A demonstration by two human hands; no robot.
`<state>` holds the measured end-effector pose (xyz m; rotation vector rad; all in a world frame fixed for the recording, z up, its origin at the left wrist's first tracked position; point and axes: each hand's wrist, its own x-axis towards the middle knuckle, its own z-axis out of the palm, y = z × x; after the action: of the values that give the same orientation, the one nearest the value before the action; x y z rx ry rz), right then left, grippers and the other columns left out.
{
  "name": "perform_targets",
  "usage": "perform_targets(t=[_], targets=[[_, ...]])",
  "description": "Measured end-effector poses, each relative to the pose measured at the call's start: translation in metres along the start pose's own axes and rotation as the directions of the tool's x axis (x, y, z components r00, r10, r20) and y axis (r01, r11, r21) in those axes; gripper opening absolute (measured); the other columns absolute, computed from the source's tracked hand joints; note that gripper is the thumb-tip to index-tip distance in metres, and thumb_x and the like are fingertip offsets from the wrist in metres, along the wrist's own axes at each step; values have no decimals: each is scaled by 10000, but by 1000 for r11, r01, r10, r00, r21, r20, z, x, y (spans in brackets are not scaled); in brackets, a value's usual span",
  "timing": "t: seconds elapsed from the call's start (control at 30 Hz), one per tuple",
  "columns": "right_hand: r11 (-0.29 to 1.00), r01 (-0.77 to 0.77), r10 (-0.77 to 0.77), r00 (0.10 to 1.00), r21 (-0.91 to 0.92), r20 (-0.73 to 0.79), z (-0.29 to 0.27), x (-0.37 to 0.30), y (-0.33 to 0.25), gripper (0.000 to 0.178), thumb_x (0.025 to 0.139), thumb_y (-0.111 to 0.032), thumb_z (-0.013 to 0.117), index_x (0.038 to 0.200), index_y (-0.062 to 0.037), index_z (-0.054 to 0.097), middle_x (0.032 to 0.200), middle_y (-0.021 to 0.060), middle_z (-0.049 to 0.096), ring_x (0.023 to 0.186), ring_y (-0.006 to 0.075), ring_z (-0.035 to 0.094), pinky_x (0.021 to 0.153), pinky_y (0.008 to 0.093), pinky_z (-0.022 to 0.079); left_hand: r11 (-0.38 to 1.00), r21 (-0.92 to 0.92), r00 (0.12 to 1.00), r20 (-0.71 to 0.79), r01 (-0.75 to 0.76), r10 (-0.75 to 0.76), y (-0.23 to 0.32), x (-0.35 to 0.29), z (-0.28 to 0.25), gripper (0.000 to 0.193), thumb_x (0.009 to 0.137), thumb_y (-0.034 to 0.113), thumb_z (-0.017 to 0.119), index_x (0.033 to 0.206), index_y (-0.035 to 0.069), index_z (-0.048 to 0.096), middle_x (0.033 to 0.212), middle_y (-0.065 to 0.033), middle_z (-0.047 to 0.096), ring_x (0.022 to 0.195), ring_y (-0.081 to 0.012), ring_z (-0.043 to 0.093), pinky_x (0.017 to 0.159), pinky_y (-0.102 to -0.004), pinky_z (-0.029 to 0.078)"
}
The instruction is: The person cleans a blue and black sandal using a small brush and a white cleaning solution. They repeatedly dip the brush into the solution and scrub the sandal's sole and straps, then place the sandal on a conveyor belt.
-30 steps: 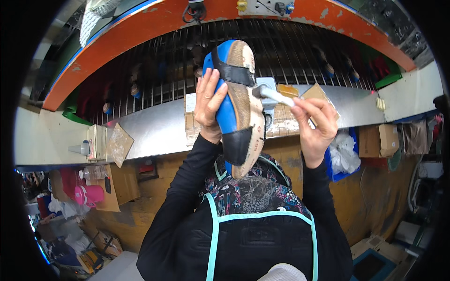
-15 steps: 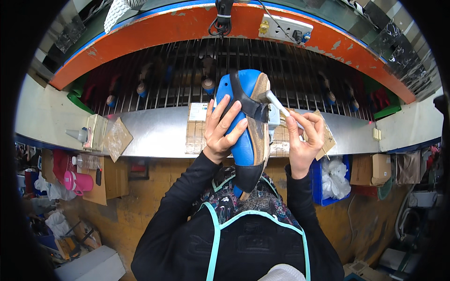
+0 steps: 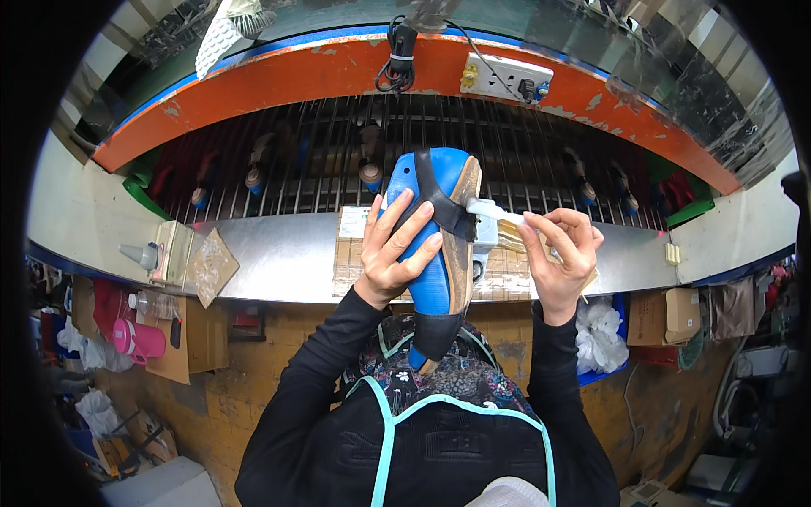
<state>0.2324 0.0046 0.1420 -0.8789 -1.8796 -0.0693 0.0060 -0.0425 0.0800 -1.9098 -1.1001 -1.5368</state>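
A sandal on a blue shoe last is held up on its side, its brown sole edge facing right and its black straps across the blue. My left hand is wrapped over the last from the left, fingers spread on the blue and the black strap. In my right hand a slim white brush is pinched between thumb and fingertips. Its tip touches the sole edge beside the black strap. A small pale container stands behind the shoe, partly hidden by it.
A metal ledge runs before a rack of rods, where several other blue lasts stand. Cardboard lies on the ledge. Above hang a bundled black cable and a socket strip. A blue bin with plastic bags is below right.
The shoe has shifted slightly down and left. My right hand has moved a little right, and the brush now lies flatter, its tip lower along the sole edge.
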Motion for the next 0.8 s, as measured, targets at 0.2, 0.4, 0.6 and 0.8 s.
perform_targets(t=[0.2,0.4,0.6,0.8], targets=[[1000,28,-28,1000,4,8,-3,-2,2,221,681,-156,831,889,-154,754,866,-20,617,723,113,535,773,308,280,1000,-23,999,36,-2,3,-1,3,-3,349,774,169,716,1097,240,607,1256,-71,631,1204,-351,563,1045,-562,367],[991,133,-134,990,-34,-38,-5,-5,8,233,679,-153,830,900,-143,755,872,-17,616,735,117,535,772,309,288,996,-87,998,61,30,-25,2,6,-5,344,772,171,712,1100,235,625,1263,-85,627,1213,-351,557,1052,-550,366],[993,-87,89,996,82,-21,-7,-4,7,210,709,-164,818,904,-124,752,883,-7,598,739,117,539,791,305,298,994,-103,998,61,25,-19,5,7,-4,346,772,173,713,1101,234,626,1260,-88,629,1213,-351,557,1051,-549,370],[996,-82,82,997,20,12,-16,-6,1,181,727,-157,809,891,-110,753,882,-2,593,724,111,543,771,294,311,997,-79,997,66,-20,25,6,9,-1,332,774,173,706,1091,232,629,1256,-87,631,1207,-352,561,1047,-552,370]])
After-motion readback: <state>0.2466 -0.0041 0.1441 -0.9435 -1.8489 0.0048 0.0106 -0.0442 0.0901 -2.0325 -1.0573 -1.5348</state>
